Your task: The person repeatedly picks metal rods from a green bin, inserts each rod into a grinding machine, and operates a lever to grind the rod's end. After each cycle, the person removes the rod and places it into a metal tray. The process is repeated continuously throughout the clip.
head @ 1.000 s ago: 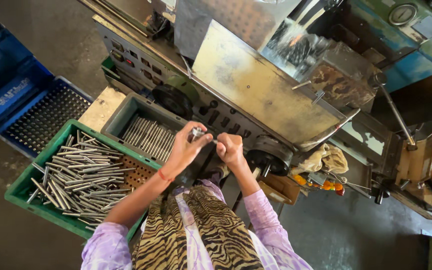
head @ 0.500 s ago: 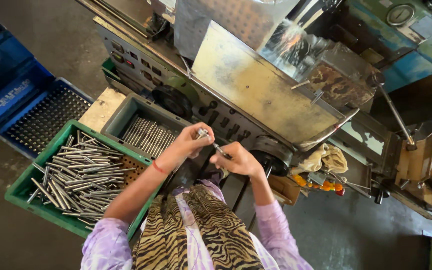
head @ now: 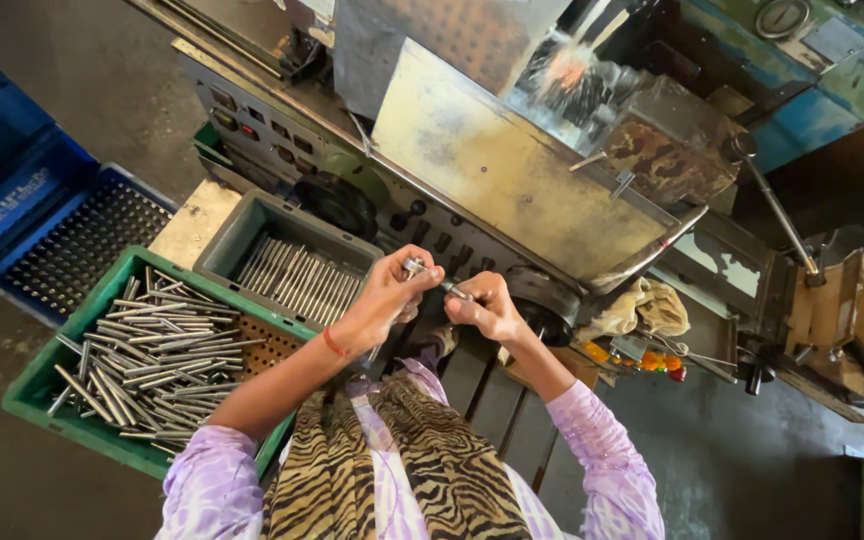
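1. Gripping tight, the left hand [head: 384, 298] has its fingers curled around one end of a short, slim, silvery metal rod [head: 435, 280], thumb and fingertips pinched up at the top.
2. Closing in from the other side, the right hand [head: 487, 308] is fisted on the rod's opposite end, knuckles up, so the rod bridges the small gap between the two hands.
3. A thin red thread band [head: 333, 344] circles the left wrist, and pale lilac sleeves [head: 602, 450] cover both forearms from the elbows back.
4. Right below the hands, a tiger-striped brown and black scarf [head: 422, 470] hangs down the person's front.
5. Just left of the left hand sits a grey plastic tray [head: 252, 225] with silvery rods laid neatly side by side.
6. Touching that tray's near edge is a green plastic crate [head: 47, 385], piled with loose steel rods [head: 147, 345] lying crisscross.
7. Further left, a blue perforated plastic crate [head: 77, 250] rests on the floor.
8. Directly beyond the hands stands a worn grey metal lathe [head: 512, 175], its flat splash guard tilted, a round black handwheel [head: 542, 300] just beside the right hand.
9. Off to the right, a crumpled yellowish rag [head: 637, 308] lies on the machine's ledge.
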A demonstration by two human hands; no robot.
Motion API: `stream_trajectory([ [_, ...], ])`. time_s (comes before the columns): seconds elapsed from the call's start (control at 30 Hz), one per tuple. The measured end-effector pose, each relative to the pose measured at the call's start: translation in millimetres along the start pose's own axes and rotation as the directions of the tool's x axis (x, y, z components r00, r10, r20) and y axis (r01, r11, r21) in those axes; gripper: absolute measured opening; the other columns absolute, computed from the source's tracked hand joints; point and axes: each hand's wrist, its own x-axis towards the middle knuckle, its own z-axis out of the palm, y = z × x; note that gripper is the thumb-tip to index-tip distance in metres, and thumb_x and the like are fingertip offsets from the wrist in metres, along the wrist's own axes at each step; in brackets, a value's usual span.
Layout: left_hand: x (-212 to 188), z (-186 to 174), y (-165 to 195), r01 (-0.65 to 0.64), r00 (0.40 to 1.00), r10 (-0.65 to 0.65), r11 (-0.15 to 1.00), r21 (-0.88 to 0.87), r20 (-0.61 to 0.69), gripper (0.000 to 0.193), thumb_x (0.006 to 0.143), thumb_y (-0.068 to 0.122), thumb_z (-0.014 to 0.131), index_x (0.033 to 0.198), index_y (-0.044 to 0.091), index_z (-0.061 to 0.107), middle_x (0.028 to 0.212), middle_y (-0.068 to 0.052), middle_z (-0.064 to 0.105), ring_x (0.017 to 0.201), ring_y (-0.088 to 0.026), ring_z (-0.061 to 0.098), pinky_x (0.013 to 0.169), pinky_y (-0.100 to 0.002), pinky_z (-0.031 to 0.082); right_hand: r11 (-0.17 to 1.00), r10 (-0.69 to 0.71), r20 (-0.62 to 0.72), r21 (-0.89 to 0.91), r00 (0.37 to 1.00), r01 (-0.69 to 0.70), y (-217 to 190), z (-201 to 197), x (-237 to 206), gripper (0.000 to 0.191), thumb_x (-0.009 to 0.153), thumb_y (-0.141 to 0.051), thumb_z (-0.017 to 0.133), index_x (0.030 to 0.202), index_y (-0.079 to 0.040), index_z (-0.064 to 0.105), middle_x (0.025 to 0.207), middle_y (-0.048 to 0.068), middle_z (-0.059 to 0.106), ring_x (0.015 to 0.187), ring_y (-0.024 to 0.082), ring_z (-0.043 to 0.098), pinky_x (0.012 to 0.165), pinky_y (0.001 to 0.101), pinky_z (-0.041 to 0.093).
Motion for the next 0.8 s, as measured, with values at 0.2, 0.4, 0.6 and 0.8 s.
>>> stream_trajectory([
  [0.2,10,-12,-10,-0.098,0.994,0.104,0.982,0.159,-0.028,0.015,0.095,0.017,0.078,0.095,0.012,0.064,0.066,0.012,0.041,0.051,0.002,0.032,0.043,-0.021,0.018,0.833,-0.027,-0.229,0.533,0.973,0.149,32,40,-5,0.049,0.101,-0.021,0.068,0.063,-0.006,0.041,0.058,0.000,0.044,0.052,0.011,0.037,0.050,0.0309,0.028],
  [0.4,5,-27,-29,-0.141,0.990,0.140,0.981,0.131,0.023,0.011,0.097,0.018,0.072,0.098,0.014,0.062,0.063,0.011,0.042,0.047,0.000,0.036,0.041,-0.022,0.022,0.998,0.036,-0.137,0.062,0.990,-0.027,20,28,-11,0.045,0.098,-0.020,0.069,0.062,-0.002,0.048,0.057,0.003,0.048,0.051,0.015,0.041,0.047,0.0328,0.031],
  [0.6,28,-95,-67,0.160,0.967,-0.214,0.932,-0.326,-0.138,0.016,0.093,0.024,0.070,0.090,0.016,0.057,0.059,0.010,0.032,0.042,-0.002,0.028,0.036,-0.019,0.020,0.759,-0.150,-0.340,-0.641,0.928,-0.112,54,44,-24,0.041,0.095,-0.018,0.074,0.066,0.000,0.051,0.059,0.012,0.048,0.047,0.024,0.043,0.047,0.0369,0.034],
  [0.8,15,-211,-101,-0.226,0.848,-0.279,0.579,-0.783,-0.451,0.045,0.097,0.026,0.066,0.068,0.020,0.033,0.059,0.008,0.030,0.046,-0.005,0.028,0.040,-0.020,0.025,0.750,-0.022,-0.578,-0.549,0.816,-0.369,96,67,-64,0.040,0.091,-0.021,0.077,0.066,0.001,0.056,0.057,0.016,0.052,0.046,0.030,0.045,0.046,0.0410,0.036],
])
